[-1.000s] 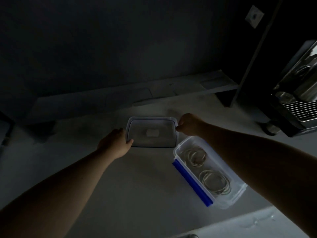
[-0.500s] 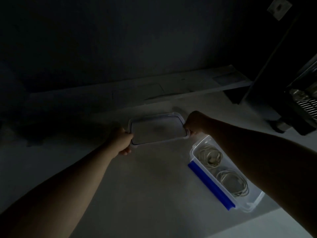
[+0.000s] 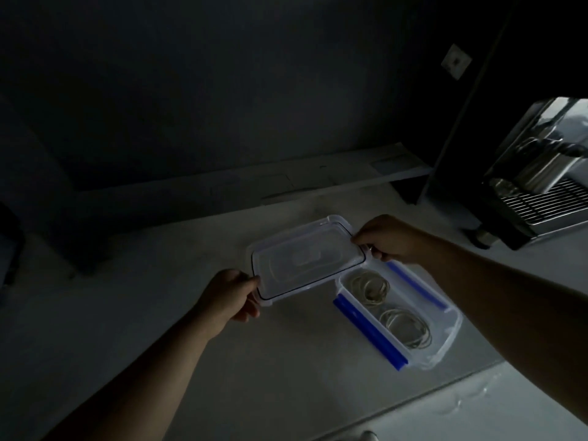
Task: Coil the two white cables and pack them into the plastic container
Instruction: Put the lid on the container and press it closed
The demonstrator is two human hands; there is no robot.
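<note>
The lid (image 3: 305,259) overhangs the container's (image 3: 445,342) far corner (the rest of its mouth lies open), while the countertop (image 3: 254,377) nearer the person is bare

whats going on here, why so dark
A person holds a clear plastic lid by its two ends, left hand at the near corner and right hand at the far one. Beside it on the counter sits the open container with blue clips, two coiled white cables already inside. The lid is not on yet.

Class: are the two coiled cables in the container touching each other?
Apart. The head view shows bare container floor between the far coil and the near coil.
</note>
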